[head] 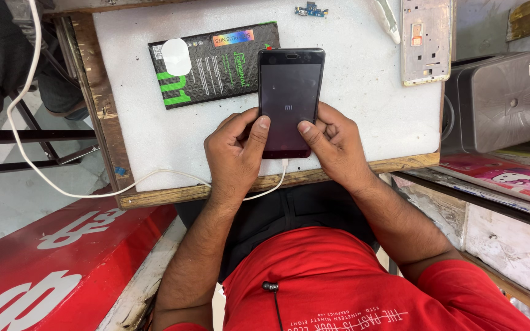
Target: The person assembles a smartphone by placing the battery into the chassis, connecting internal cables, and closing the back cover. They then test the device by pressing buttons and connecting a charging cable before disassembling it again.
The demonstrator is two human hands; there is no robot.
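The slim black glass-fronted smartphone [290,101] is lying flat on the white-topped desk [363,98], near its front edge, screen up and glowing dimly with a small pale logo at its middle. A white charging cable [26,153] is plugging into its lower end and looping off to the left. Both hands are cradling it: the left hand [235,153] is wrapping the lower left side, grip clasping the phone, thumb resting on the glass. The right hand [334,144] is mirroring it, grip also grasping the phone, thumb pressing the lower right of the screen. Both forearms are angling in from below. Just beside the phone, a black and green flat packet [207,64] is lying, and well apart sits a silver phone frame [425,40].
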